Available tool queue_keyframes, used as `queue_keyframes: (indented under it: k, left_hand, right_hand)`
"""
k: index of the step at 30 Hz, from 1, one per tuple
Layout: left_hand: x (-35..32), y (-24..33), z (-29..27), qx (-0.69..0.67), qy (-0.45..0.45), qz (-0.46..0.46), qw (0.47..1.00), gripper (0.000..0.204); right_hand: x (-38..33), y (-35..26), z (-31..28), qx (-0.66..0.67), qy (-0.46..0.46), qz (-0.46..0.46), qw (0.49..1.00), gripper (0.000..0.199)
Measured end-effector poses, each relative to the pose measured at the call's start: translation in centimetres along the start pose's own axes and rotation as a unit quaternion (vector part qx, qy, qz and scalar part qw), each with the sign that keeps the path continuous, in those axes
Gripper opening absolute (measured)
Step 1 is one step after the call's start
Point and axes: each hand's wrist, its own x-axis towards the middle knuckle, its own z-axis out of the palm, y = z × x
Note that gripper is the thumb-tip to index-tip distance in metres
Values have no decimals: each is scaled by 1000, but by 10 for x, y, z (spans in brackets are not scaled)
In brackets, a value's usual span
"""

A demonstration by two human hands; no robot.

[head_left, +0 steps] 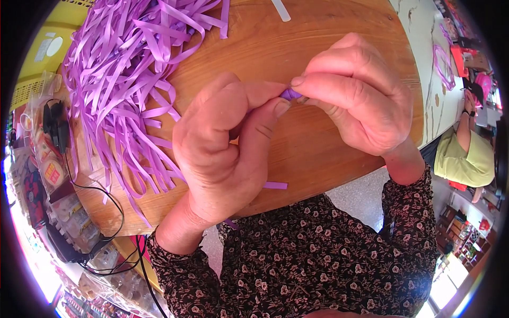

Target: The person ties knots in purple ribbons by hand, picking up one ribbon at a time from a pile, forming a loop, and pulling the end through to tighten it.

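Observation:
Over the wooden table, both hands meet fingertip to fingertip. My left hand (pixel 225 146) is closed, pinching a small bunched piece of purple ribbon (pixel 290 94) between thumb and forefinger. From the other side, the thumb and fingers of my right hand (pixel 363 95) pinch the same piece. Most of it is hidden by the fingertips. A flat purple ribbon end (pixel 275 185) shows below my left hand, near the table's front edge. Beyond and left of that hand lies a large heap of loose purple ribbons (pixel 127 69), some hanging toward the near edge.
The wooden table (pixel 318 159) carries a pale flat strip (pixel 281 10) at its far side. A yellow basket (pixel 40 50) stands at far left, near packaged goods and black cables (pixel 123 204). On the right is a white marbled table (pixel 424 69); another person in a yellow-green top (pixel 464 161) sits beside it.

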Motion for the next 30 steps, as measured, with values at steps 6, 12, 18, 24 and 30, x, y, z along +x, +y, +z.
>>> queue_keyframes:
  k: [6,12,18,24,30]
  left_hand:
    - [-3,-2,2,-2,-24,17,1000,13]
    - [-8,-2,14,-90,30,-30,995,12]
    - [-9,-4,18,-190,54,-74,977,7]
    - [-1,-1,15,-297,51,-194,934,10]
    - [2,-3,16,-321,38,-264,909,18]
  right_hand:
    - [-1,-5,1,39,-9,26,999,22]
    - [-3,-16,7,84,12,117,990,16]
    - [-6,-19,11,140,8,217,966,13]
    - [-3,-8,6,201,-9,242,949,23]
    - [-4,-11,7,200,23,265,943,39]
